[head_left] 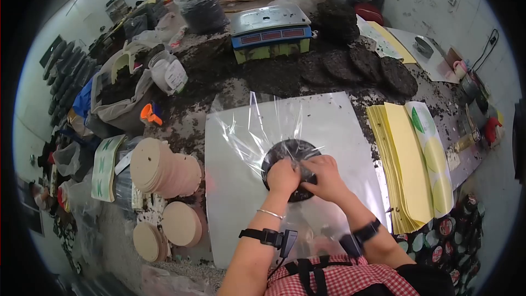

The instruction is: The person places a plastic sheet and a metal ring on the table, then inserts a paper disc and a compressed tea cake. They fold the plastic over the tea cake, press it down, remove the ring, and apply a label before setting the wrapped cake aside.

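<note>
A dark round piece (293, 146) lies on a shiny metal sheet (230, 230) in front of me, with a clear plastic film (241, 137) spread under and around it. My left hand (284, 176) presses on its left part, fingers curled into the gathered film. From the right, my right hand (326, 178) reaches over it with bent fingers and thumb, also pinching film near the middle. What lies beneath my fingertips is hidden.
A blue scale (271, 34) stands behind, beside dark round cakes (398, 75). Stacked pinkish discs (153, 164) and an orange tool (150, 114) are left; folded yellow paper (402, 170) is right. Dark crumbs cover the table. A bin of dark material (123, 104) stands at back left.
</note>
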The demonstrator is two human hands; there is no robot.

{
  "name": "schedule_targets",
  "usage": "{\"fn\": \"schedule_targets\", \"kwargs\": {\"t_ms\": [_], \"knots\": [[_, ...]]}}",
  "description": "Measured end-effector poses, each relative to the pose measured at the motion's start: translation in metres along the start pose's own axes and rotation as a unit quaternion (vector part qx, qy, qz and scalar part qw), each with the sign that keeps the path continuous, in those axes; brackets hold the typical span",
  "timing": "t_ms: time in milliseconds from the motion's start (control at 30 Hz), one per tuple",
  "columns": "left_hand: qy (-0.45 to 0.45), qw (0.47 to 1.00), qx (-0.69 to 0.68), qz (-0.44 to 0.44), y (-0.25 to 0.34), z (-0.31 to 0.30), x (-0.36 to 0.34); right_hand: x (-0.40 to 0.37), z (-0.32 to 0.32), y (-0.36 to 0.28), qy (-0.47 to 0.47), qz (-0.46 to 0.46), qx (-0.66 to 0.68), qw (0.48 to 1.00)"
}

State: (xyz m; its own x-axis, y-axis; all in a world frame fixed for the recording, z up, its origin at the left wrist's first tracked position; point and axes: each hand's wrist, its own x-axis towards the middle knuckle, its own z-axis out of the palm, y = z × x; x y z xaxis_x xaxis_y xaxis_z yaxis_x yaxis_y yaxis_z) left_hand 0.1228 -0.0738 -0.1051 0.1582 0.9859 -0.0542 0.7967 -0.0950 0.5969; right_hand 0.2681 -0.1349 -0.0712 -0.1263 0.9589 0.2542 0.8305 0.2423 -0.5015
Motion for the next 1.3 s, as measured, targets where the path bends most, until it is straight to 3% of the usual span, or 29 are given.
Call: {"fn": "schedule_targets", "kwargs": {"t_ms": [33, 67, 100, 133, 167, 233, 267, 367, 433, 567, 633, 667, 733, 800, 900, 933, 967, 1000, 1067, 1133, 1167, 1233, 1300], "knots": [[-0.052, 0.997, 0.05, 0.018, 0.001, 0.002, 0.009, 0.003, -0.01, -0.002, 0.031, 0.01, 0.131, 0.991], [-0.109, 0.989, 0.098, 0.031, 0.0, 0.008, 0.008, 0.01, -0.003, -0.002, 0.02, 0.016, 0.13, 0.991], [-0.067, 0.989, 0.101, 0.082, -0.002, 0.009, 0.0, 0.019, 0.012, -0.009, 0.002, 0.014, 0.169, 0.986], [-0.022, 0.994, 0.073, 0.072, -0.002, 0.01, -0.014, 0.025, 0.025, -0.01, -0.008, 0.008, 0.208, 0.978], [-0.016, 0.997, -0.026, 0.076, 0.013, -0.017, -0.041, 0.025, 0.037, -0.005, -0.059, -0.024, 0.116, 0.991], [0.049, 0.971, 0.054, 0.227, -0.002, -0.041, -0.092, 0.023, 0.045, -0.006, -0.077, -0.033, 0.049, 0.995], [0.042, 0.972, 0.055, 0.224, -0.004, -0.053, -0.103, 0.021, 0.048, -0.008, -0.093, -0.036, -0.018, 0.995], [-0.006, 0.972, 0.077, 0.222, -0.021, -0.066, -0.118, 0.018, 0.045, -0.012, -0.129, -0.031, -0.03, 0.991], [-0.104, 0.944, 0.091, 0.3, -0.048, -0.055, -0.08, 0.024, 0.045, -0.009, -0.122, -0.038, -0.021, 0.992], [-0.158, 0.946, -0.06, 0.278, -0.084, -0.064, -0.094, 0.024, 0.034, -0.009, -0.154, -0.036, 0.029, 0.987], [0.01, 0.959, -0.163, 0.23, -0.116, -0.078, -0.106, 0.025, 0.035, -0.01, -0.183, -0.031, -0.004, 0.983], [0.008, 0.96, -0.16, 0.228, -0.123, -0.068, -0.097, 0.025, 0.034, -0.012, -0.185, -0.036, -0.017, 0.982], [-0.035, 0.97, -0.238, 0.021, -0.115, -0.047, -0.047, 0.022, 0.033, -0.013, -0.173, -0.045, -0.009, 0.984], [-0.196, 0.879, -0.421, 0.111, -0.076, -0.06, 0.008, 0.026, 0.034, -0.015, -0.16, -0.054, -0.008, 0.986], [-0.178, 0.855, -0.48, 0.078, -0.038, -0.062, 0.021, 0.023, 0.026, -0.008, -0.209, -0.031, -0.023, 0.977], [-0.18, 0.852, -0.485, 0.081, -0.039, -0.056, 0.022, 0.021, 0.031, 0.004, -0.208, -0.066, 0.001, 0.976], [-0.126, 0.892, -0.342, 0.266, -0.045, -0.049, 0.02, 0.017, 0.038, 0.013, -0.207, -0.097, 0.028, 0.973], [-0.065, 0.88, -0.181, 0.434, -0.046, -0.049, 0.018, 0.013, 0.038, 0.016, -0.206, -0.128, 0.058, 0.969], [-0.015, 0.889, -0.175, 0.423, -0.04, -0.051, 0.014, 0.008, 0.025, 0.016, -0.19, -0.144, 0.081, 0.968], [-0.091, 0.874, -0.135, 0.457, -0.038, -0.054, 0.017, 0.0, 0.026, 0.014, 0.027, -0.051, 0.306, 0.95], [-0.089, 0.876, -0.136, 0.454, -0.035, -0.051, 0.013, -0.003, 0.026, 0.008, -0.072, 0.002, 0.178, 0.981], [-0.148, 0.925, -0.021, 0.349, -0.031, -0.045, 0.008, 0.012, 0.015, -0.003, -0.066, -0.004, 0.155, 0.986], [-0.118, 0.926, 0.022, 0.359, -0.033, -0.039, 0.007, 0.009, 0.029, -0.003, -0.053, 0.008, 0.1, 0.994]]}}
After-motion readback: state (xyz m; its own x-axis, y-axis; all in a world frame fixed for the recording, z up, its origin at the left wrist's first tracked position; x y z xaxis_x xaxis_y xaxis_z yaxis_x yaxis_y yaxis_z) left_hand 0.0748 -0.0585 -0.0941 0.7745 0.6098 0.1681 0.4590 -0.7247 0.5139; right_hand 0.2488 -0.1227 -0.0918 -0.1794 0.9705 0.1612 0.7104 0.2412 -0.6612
